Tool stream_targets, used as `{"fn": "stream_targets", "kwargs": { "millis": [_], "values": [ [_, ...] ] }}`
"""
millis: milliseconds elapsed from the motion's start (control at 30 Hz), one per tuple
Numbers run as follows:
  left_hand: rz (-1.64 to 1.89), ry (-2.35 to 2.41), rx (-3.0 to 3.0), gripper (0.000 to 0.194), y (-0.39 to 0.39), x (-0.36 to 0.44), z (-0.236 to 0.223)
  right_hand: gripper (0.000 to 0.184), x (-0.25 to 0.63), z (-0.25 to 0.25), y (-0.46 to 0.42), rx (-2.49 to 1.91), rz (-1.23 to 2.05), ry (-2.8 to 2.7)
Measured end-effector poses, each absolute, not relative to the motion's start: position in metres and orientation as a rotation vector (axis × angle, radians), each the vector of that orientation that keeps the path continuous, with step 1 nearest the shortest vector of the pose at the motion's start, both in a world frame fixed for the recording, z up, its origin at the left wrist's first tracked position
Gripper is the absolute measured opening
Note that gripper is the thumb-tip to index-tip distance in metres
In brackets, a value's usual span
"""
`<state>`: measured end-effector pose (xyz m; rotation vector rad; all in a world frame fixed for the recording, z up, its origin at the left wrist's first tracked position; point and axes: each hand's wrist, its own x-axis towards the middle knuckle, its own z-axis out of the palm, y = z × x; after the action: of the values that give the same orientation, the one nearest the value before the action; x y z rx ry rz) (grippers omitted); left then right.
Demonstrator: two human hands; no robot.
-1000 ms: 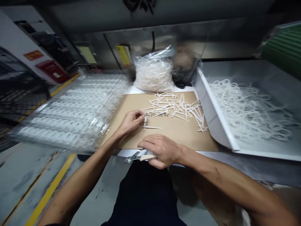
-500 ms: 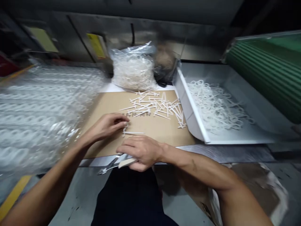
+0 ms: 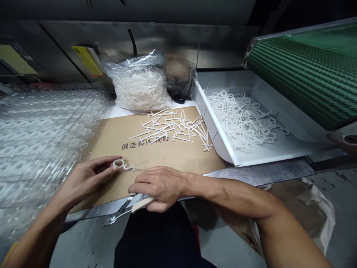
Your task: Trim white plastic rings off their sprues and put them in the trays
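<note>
My left hand (image 3: pixel 87 176) pinches a small white plastic ring piece (image 3: pixel 122 165) just above the brown cardboard sheet (image 3: pixel 117 137). My right hand (image 3: pixel 158 186) is closed round a pair of metal cutters (image 3: pixel 122 210) with pale handles, at the cardboard's near edge; the jaws point down-left past the table edge. A scatter of thin white plastic sticks (image 3: pixel 175 128) lies on the far part of the cardboard.
A clear bag of white plastic rings (image 3: pixel 139 85) stands behind the cardboard. A white tray (image 3: pixel 217 130) with several ring pieces sits at the right, a green conveyor belt (image 3: pixel 306 70) beyond it. Bagged clear trays (image 3: pixel 41 137) fill the left.
My left hand has drawn back toward me and to the left, now holding a ring piece off its stick. The right hand keeps the cutters. The camera has swung right.
</note>
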<state>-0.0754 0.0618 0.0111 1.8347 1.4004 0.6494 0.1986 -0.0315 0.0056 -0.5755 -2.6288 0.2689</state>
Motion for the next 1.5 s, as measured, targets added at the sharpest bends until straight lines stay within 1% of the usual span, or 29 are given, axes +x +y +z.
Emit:
{"fn": "stream_targets", "kwargs": {
  "millis": [67,133,200,300,433,567,667,967,1500],
  "values": [
    [0.461,1.349,1.856,0.056,0.061,-0.084,0.013,0.041,0.198,0.003,-0.031,-0.59,0.283,-2.598],
    [0.465,1.335,1.834,0.058,0.06,-0.085,0.013,0.04,0.198,0.001,-0.03,-0.614,0.362,-2.524],
    [0.586,1.344,1.76,0.055,0.058,-0.078,0.011,0.038,0.198,0.003,-0.03,-0.679,0.571,-2.367],
    [0.932,1.354,1.582,0.049,0.051,-0.057,0.005,0.033,0.199,0.013,-0.032,-0.816,0.873,-2.081],
    [1.302,1.272,1.448,0.045,0.04,-0.029,-0.005,0.029,0.204,0.03,-0.034,-0.918,1.041,-1.926],
    [1.467,1.29,1.474,0.036,0.03,-0.02,-0.009,0.036,0.206,0.035,-0.035,-1.117,1.416,-1.646],
    [1.535,1.286,1.476,0.031,0.022,-0.022,-0.009,0.038,0.203,0.035,-0.038,-1.197,1.567,-1.543],
    [1.576,1.129,1.681,0.027,0.015,-0.023,-0.013,0.04,0.2,0.034,-0.039,-1.281,1.623,-1.516],
    [1.584,1.045,1.772,0.032,0.012,-0.023,-0.015,0.039,0.202,0.032,-0.039,-1.314,1.608,-1.554]
  ]
}}
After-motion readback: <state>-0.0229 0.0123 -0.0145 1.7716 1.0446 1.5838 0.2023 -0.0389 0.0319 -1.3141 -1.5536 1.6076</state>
